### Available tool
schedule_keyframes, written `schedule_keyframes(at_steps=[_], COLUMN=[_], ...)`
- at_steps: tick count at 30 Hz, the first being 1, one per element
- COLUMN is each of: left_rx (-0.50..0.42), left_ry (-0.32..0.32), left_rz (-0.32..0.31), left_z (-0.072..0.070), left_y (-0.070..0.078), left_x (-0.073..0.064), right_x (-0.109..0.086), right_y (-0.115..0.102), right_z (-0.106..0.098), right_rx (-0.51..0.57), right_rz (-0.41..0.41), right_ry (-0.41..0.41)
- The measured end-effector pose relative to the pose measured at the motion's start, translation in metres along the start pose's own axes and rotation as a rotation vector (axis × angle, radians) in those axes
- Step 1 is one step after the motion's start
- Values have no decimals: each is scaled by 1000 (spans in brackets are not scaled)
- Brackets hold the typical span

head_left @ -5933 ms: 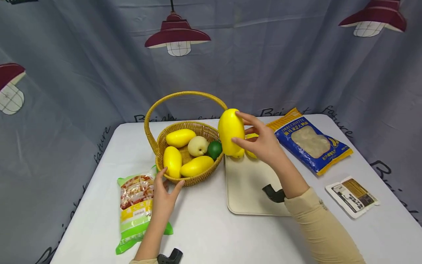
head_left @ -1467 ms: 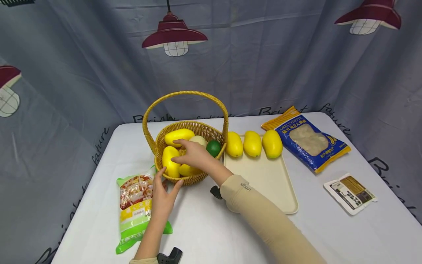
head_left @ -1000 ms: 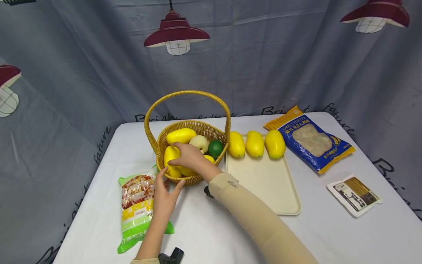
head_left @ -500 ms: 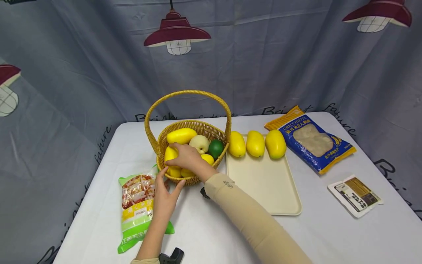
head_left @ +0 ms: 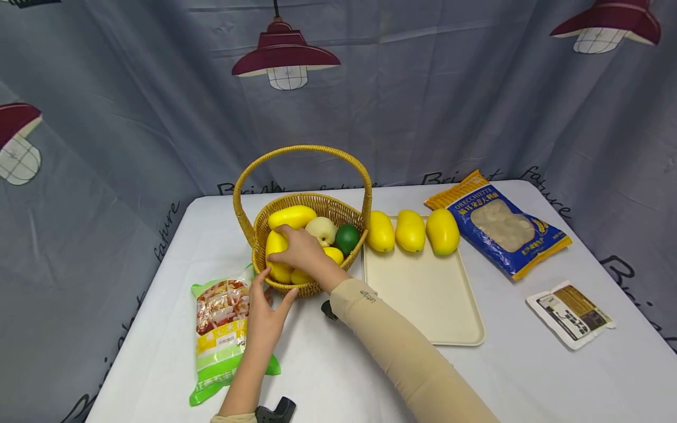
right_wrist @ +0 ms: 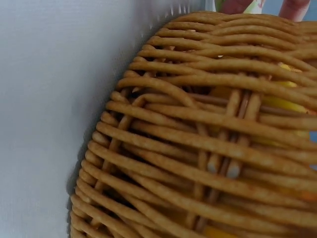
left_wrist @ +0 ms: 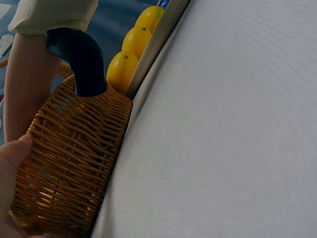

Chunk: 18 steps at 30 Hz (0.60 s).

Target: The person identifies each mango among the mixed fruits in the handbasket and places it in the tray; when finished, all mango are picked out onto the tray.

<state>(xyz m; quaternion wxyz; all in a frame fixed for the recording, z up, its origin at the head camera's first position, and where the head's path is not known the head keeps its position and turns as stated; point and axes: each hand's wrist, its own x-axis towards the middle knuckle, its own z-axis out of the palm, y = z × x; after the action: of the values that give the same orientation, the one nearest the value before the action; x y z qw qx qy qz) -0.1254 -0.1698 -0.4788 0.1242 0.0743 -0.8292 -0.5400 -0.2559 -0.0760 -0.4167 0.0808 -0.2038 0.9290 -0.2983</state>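
Note:
In the head view, my right hand (head_left: 304,251) reaches into the wicker basket (head_left: 338,204) from the right. Its thumb and fingers grip the mango (head_left: 278,273) at the basket's left, which still lies inside. My left hand (head_left: 265,317) touches the front rim with thumb and forefinger spread. In the left wrist view, the thumb (left_wrist: 19,148) rests on the woven side. Around the gripped mango lie a mango behind (head_left: 292,217), a mango in front (head_left: 333,254), a pale pear (head_left: 321,228) and a green fruit (head_left: 347,238). The right wrist view shows mostly basket weave (right_wrist: 198,124).
Three mangoes (head_left: 410,231) lie in a row along the back of a cream tray (head_left: 423,305), right of the basket. A blue orecchiette bag (head_left: 502,223) and a small white packet (head_left: 571,315) lie farther right. A green food bag (head_left: 222,346) lies beside the left forearm.
My right hand has set a mango on the tray, then moved left into the basket and closed round another mango. My left hand has stayed at the rim.

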Motion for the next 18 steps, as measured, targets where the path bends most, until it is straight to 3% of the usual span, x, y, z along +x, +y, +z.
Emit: schedule_keyframes(at_steps=[18], left_rx=[-8], left_ry=[-14], left_rz=[-28], left_z=[-1], left_y=[2], left_x=[-1], right_x=[-9], right_y=[5], right_z=[-41], right_rx=[148], right_rz=[3], right_ry=[122])
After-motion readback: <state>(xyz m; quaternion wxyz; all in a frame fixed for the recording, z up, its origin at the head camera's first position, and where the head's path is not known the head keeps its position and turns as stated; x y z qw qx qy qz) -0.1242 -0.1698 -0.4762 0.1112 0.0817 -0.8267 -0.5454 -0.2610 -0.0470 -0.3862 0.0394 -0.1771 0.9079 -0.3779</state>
